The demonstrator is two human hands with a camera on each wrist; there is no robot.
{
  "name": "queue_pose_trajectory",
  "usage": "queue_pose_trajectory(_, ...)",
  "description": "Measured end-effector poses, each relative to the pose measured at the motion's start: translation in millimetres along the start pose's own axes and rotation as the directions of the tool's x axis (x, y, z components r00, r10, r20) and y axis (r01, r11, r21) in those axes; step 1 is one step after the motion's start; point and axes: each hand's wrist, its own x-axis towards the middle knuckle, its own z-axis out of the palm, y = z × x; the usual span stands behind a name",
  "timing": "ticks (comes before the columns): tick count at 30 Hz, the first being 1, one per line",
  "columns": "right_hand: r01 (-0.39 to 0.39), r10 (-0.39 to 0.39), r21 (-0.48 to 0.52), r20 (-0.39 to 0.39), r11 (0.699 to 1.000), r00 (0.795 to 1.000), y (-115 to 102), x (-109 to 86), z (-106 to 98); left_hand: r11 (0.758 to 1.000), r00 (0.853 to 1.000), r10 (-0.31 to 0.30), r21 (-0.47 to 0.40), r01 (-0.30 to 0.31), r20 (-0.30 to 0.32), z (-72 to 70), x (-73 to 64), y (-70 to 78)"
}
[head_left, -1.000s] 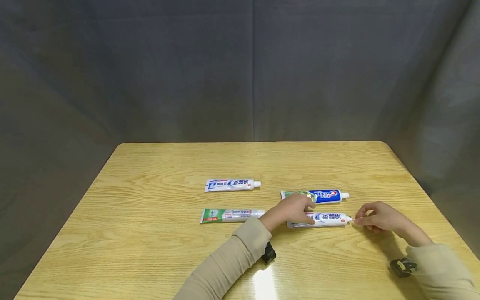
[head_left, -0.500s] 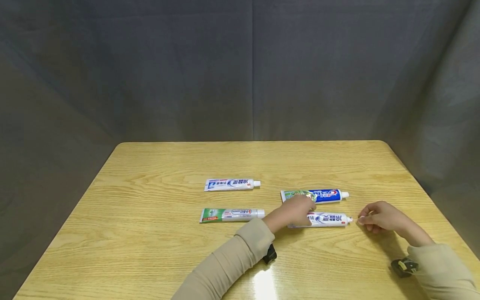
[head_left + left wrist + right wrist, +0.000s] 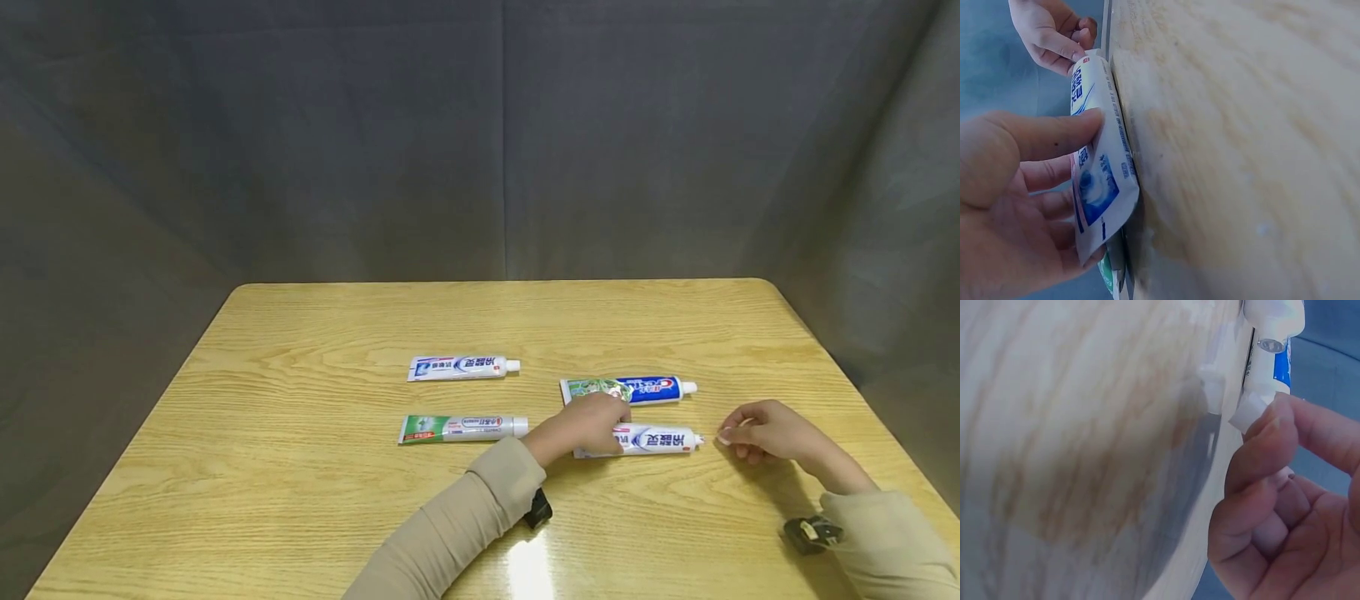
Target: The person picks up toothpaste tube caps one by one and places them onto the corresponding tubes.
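My left hand (image 3: 587,423) grips a white and blue toothpaste tube (image 3: 656,440) by its rear part, thumb on the printed top face in the left wrist view. The tube lies low along the table with its nozzle end pointing right. That nozzle (image 3: 1271,345) is uncovered in the right wrist view. Just right of it, my right hand (image 3: 776,435) pinches a small white cap (image 3: 1249,412) between thumb and index finger. A gap separates the cap from the nozzle. The left hand covers the tube's middle in the head view.
A blue and green Crest toothpaste tube (image 3: 654,389) lies just behind the held one. To the left are a green and white toothpaste tube (image 3: 465,429) and, farther back, another white toothpaste tube (image 3: 457,368). The wooden table (image 3: 300,500) ends at a dark curtain (image 3: 375,150).
The right hand has drawn slightly right, away from the tube, with the cap pinched in its fingers, baring the nozzle. The left hand keeps hold of the tube nearly in place.
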Motion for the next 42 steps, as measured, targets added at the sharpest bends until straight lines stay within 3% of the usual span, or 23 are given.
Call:
queue_pose_trajectory(5,-0.006,0.006,0.010,-0.003,1.000,1.000,-1,-0.3,0,0.999,1.000,0.021,-0.037,-0.020,0.021,0.9,-0.2,-1.8)
queue_pose_trajectory(13,0.003,-0.003,0.027,-0.004,1.000,1.000,0,0.1,0,0.985,0.994,0.107,-0.135,-0.107,-0.009,2.5,-0.2,-10.1)
queue_pose_trajectory(20,0.095,-0.098,0.134,0.015,0.986,0.995,5,-0.6,-7,0.967,0.991,0.130,-0.215,-0.135,-0.035,0.3,-0.6,-12.4)
queue_pose_trajectory(24,0.134,-0.137,0.208,0.000,0.969,0.991,7,-0.5,-9,0.961,0.990,0.124,-0.242,-0.135,-0.061,-2.3,-2.4,-12.2)
queue_pose_trajectory(32,0.219,-0.238,0.374,0.002,0.901,0.971,11,-0.7,-12,0.953,0.992,0.059,-0.291,-0.090,-0.113,-3.6,-4.5,-12.1)
queue_pose_trajectory(42,0.254,-0.291,0.431,0.021,0.866,0.956,8,-0.5,-9,0.945,0.987,0.038,-0.315,-0.086,-0.154,-3.2,-4.0,-9.9)
